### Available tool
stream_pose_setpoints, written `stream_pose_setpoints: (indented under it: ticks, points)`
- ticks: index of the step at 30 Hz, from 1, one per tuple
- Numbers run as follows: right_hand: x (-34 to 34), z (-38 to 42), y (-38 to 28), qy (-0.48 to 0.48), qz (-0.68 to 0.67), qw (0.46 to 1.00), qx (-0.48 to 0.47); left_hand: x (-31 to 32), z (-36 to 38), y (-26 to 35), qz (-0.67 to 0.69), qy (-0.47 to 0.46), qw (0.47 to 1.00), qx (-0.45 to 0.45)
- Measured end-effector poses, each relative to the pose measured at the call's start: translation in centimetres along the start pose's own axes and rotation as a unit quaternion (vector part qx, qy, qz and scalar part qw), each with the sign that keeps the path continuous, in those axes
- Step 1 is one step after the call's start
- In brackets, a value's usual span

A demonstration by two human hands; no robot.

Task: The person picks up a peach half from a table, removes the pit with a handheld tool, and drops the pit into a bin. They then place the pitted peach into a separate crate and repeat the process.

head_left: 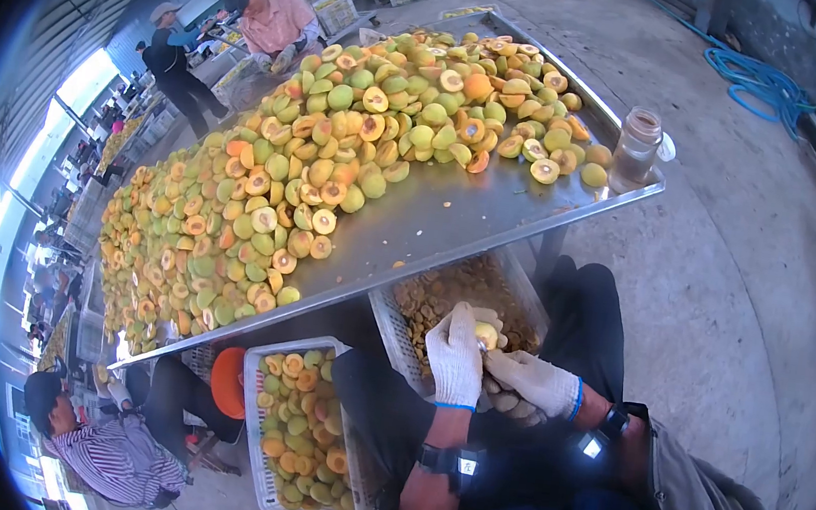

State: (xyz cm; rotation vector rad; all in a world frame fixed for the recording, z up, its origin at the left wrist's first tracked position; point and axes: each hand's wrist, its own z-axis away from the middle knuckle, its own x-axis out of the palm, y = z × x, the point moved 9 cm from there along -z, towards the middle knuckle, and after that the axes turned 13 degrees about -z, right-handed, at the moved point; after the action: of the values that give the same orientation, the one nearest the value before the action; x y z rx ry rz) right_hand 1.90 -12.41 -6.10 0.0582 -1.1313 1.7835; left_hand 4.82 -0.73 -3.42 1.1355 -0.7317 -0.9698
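Head view: a metal worktop [392, 235] bears heaped halved fruit [341, 137]; below its edge stands a crate [392, 329] of brown pieces [431, 300]. Gloved left hand [457, 356]: fingers closed round a yellow fruit [486, 337], over the crate. Gloved right hand [532, 382]: fingers bent just beside that fruit; grip cannot be determined. Bright wristband panels [467, 465]: any writing illegible.

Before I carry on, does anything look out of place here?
The clear jar stands right by the corner of the metal table, near the fruit halves, where a knock could tip it. The blue hose lies loosely coiled on the floor.
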Motion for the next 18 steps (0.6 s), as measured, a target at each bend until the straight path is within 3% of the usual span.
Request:
stream_pose_setpoints:
  ticks: [1,5,15,18]
  points:
    - [0.8,0.2,0.4,-0.043,-0.076,0.995,0.041,0.1,0.0,0.5,0.010,-0.013,0.999,0.041]
    - [1.7,1.2,-0.8,-0.064,-0.073,0.995,0.025,0.2,0.5,1.5,0.033,-0.025,0.989,0.140]
    - [2.2,1.7,-0.3,-0.117,-0.186,0.973,0.066,0.9,0.2,1.8,0.034,-0.070,0.989,0.126]
    - [1.8,1.3,0.3,-0.128,-0.190,0.971,0.066,1.6,-0.5,0.6,0.088,-0.142,0.979,0.119]
